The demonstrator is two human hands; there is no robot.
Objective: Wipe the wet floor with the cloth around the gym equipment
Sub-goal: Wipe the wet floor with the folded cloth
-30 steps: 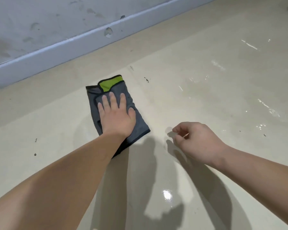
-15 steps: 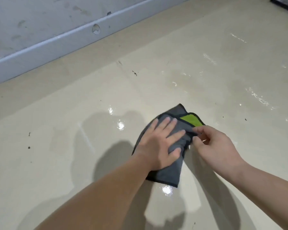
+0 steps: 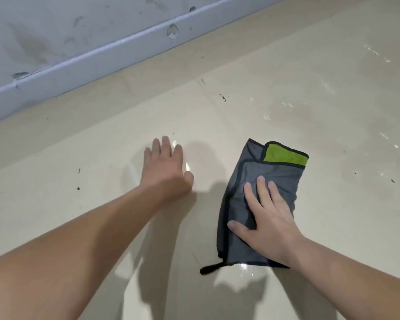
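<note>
A folded grey cloth [image 3: 273,179] with a green inner corner and black trim lies flat on the beige floor [image 3: 240,107], right of centre. My right hand [image 3: 267,220] presses flat on its near half, fingers straight and spread. My left hand [image 3: 165,168] rests flat on the bare floor to the left of the cloth, fingers straight, apart from it. Glossy wet patches shine beside the left hand and along the cloth's near edge.
A grey wall with a chipped baseboard [image 3: 97,56] runs along the far left. Streaks of water [image 3: 390,144] glisten on the floor at the right. Small dark specks [image 3: 222,97] dot the floor beyond the cloth. No gym equipment is in view.
The cloth passed from my left hand to my right. The left hand came off it and now lies on the bare floor, and the right hand went from pinching its edge to pressing flat.
</note>
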